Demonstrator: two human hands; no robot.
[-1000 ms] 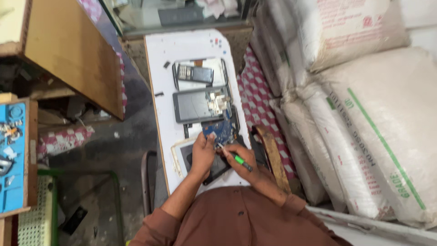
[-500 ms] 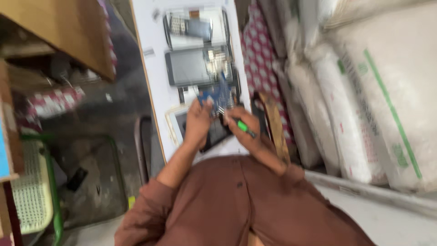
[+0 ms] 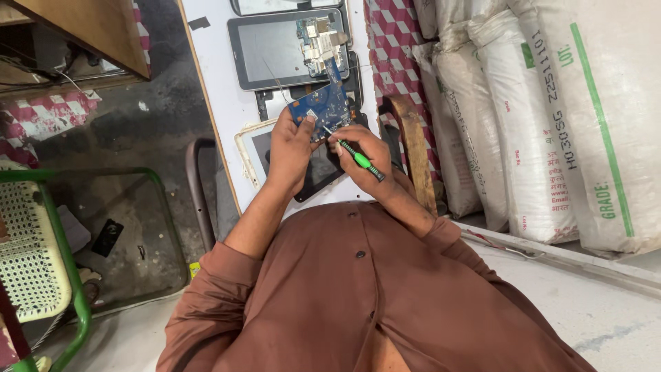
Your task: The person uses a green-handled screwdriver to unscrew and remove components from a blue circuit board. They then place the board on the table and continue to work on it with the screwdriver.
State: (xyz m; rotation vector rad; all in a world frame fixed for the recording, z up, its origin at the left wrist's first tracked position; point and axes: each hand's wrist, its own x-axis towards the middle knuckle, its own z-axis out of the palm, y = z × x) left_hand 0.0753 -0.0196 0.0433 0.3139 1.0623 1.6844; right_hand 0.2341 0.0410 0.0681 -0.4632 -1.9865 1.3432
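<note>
Tall white sacks (image 3: 551, 117) with green stripes stand packed along the right side of the room, beside a red-and-white checked cloth (image 3: 385, 48). A green-framed chair (image 3: 41, 248) with a pale woven seat stands at the lower left on the dark floor (image 3: 151, 151). Between them runs a narrow white table (image 3: 220, 103), its long side leading away from the person in the brown shirt (image 3: 358, 296).

Near the table's far edge lies a dark tablet (image 3: 275, 48), screen up, with a small pale board on its right part. At the near edge lies a second tablet with a white frame (image 3: 251, 148), partly under the hands.

The left hand (image 3: 289, 148) grips a blue circuit board (image 3: 320, 107) by its near edge, thumb and fingers closed on it, holding it tilted just above the tablets. The board lies directly beyond both hands, its long axis slanting toward the table's far right.

The right hand (image 3: 365, 155) is closed in a pinch around a thin green-handled screwdriver (image 3: 358, 158). The tool slants up-left, its tip at the board's near right corner, so the right hand is the one working the board while the left steadies it.
</note>
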